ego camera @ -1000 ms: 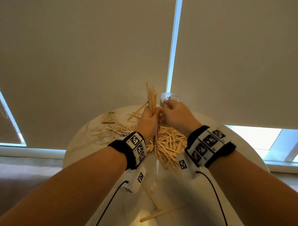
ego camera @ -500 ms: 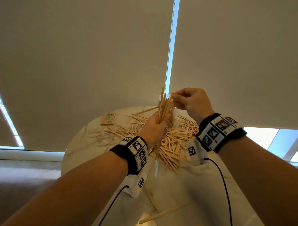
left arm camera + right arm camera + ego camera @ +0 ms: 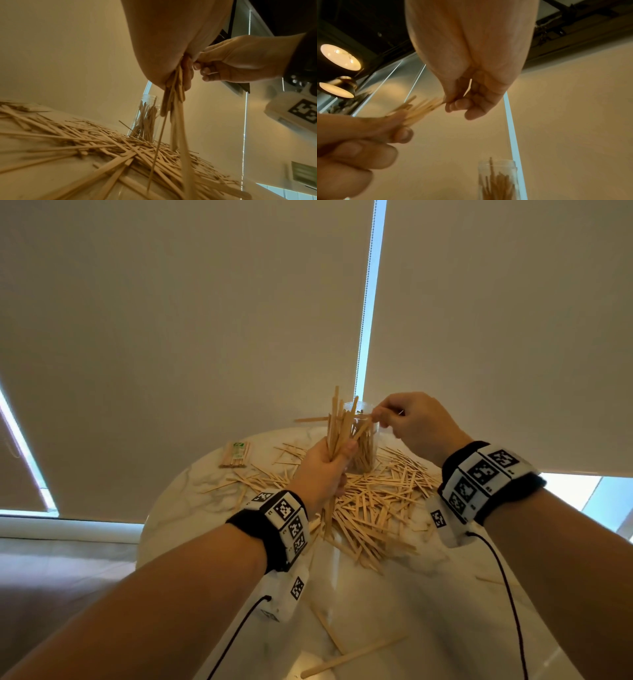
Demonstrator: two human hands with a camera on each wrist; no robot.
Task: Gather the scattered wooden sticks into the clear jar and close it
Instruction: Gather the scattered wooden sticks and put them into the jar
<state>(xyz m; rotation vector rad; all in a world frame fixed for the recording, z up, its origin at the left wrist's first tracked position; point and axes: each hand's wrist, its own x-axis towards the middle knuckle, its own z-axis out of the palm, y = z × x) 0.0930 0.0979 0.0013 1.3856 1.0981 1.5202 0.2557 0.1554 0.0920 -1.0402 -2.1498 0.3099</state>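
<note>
My left hand [image 3: 323,465] grips an upright bundle of wooden sticks [image 3: 337,422] just in front of the clear jar [image 3: 363,446]. The bundle's lower ends [image 3: 173,121] hang below the fist above the pile. My right hand [image 3: 404,419] is raised beside the jar's rim and pinches the top end of a stick [image 3: 429,104] from that bundle between thumb and fingertips. The jar [image 3: 145,119] stands upright and open at the back of the table, partly filled with sticks [image 3: 498,186]. A large pile of loose sticks [image 3: 376,501] covers the table in front of it. No lid is in view.
The round marbled white table [image 3: 191,501] carries a small wrapped pack of sticks [image 3: 235,453] at the back left. Two stray sticks [image 3: 352,655] lie near the front edge. Window blinds hang close behind the table. Wrist cables trail under both arms.
Both hands rose from the pile with the bundle. My right hand moved from the left fist up to the bundle's top beside the jar rim and now pinches a stick end.
</note>
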